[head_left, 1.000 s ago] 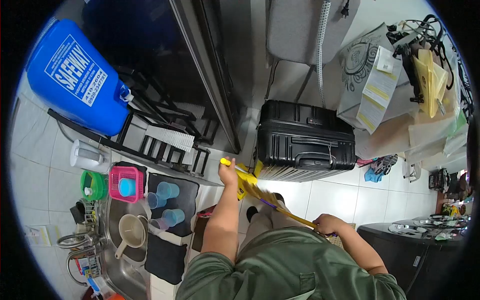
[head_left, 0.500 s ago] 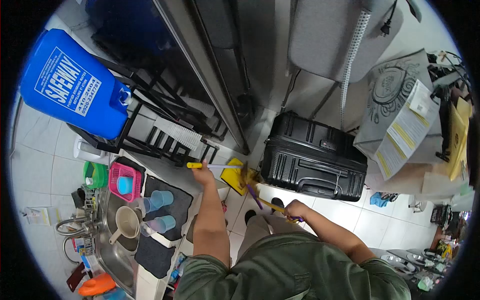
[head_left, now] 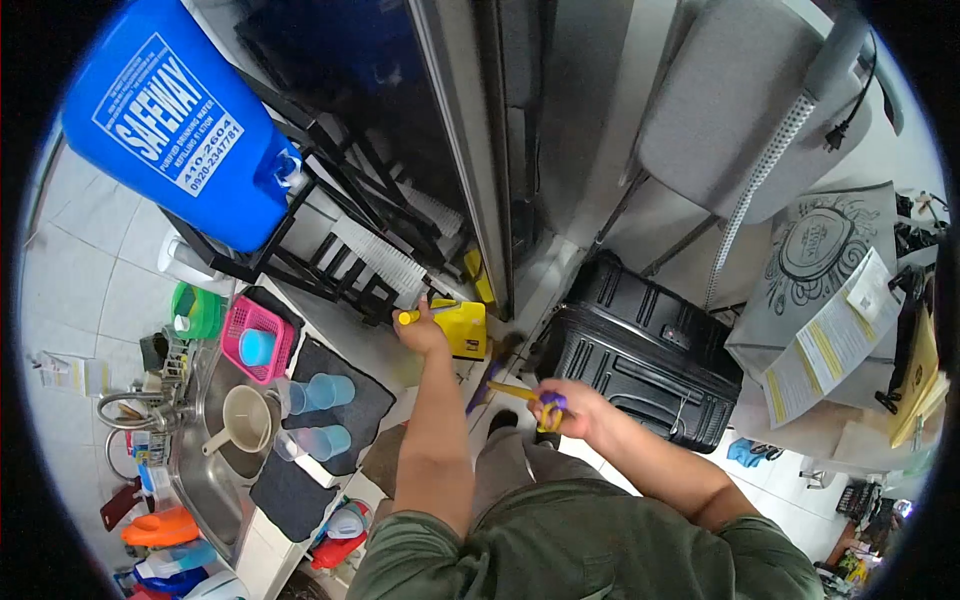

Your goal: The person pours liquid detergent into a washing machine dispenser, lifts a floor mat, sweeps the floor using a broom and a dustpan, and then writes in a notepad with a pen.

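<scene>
Broom (head_left: 512, 389) moved off dustpan (head_left: 463, 330); right grip (head_left: 568, 408) clasps broom, left grip (head_left: 424, 332) clasps dustpan; container (head_left: 175, 125): "SAFEWAY".

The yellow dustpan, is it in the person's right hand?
No, the left hand holds the yellow dustpan, while the right hand grips the broom.

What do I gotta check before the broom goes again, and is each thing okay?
1. Left grip around the handle of the flat yellow dustpan: ok.
2. Right grip around the yellow-handled broom with purple parts: ok.
3. Dustpan apart from the black ribbed suitcase: ok.
4. Plenty of room around the broom: not ok; it looks tight, with the suitcase close.
5. Dirt in the dustpan: cannot tell; too small to see.
</scene>
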`<state>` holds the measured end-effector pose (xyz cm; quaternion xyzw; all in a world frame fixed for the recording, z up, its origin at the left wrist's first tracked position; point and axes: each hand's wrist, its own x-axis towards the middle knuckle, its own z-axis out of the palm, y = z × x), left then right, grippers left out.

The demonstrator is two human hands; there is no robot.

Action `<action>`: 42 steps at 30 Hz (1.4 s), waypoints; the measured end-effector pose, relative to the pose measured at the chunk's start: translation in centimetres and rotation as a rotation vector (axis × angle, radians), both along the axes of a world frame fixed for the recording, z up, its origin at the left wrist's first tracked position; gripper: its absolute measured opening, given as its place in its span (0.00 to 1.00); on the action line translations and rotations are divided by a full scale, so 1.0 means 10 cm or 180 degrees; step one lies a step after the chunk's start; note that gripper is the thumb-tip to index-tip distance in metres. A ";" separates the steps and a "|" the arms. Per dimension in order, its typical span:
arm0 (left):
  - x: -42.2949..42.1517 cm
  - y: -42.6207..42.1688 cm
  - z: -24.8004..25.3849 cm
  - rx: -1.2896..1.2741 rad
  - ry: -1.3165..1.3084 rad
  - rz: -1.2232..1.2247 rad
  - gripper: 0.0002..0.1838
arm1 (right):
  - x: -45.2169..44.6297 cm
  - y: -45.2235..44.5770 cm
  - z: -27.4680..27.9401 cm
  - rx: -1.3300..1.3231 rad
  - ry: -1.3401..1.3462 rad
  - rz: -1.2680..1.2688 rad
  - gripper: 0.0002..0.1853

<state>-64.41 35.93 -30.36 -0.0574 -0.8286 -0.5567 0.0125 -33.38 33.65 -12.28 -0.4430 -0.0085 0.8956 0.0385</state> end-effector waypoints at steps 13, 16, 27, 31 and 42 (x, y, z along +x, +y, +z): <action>0.59 0.00 0.19 0.0001 0.0239 -0.2211 0.13 | -0.77 0.28 -0.23 -0.0042 -0.0221 -0.0475 0.06; 0.57 -0.33 0.40 -0.0120 0.0076 -0.1678 0.11 | -0.90 0.41 -0.32 -0.0015 -0.0267 -0.0440 0.07; 0.68 -0.43 0.86 -0.0195 -0.0180 -0.1747 0.13 | -1.15 0.30 -0.12 0.0210 -0.0728 -0.0426 0.06; 0.93 -0.70 0.39 -0.0551 -0.0289 -0.2318 0.14 | -0.67 0.12 -0.16 0.0085 -0.0858 -0.0221 0.07; 1.16 -0.76 1.42 -0.1121 0.0917 -0.3713 0.17 | -0.38 -0.08 0.69 0.0185 -0.1218 0.0052 0.08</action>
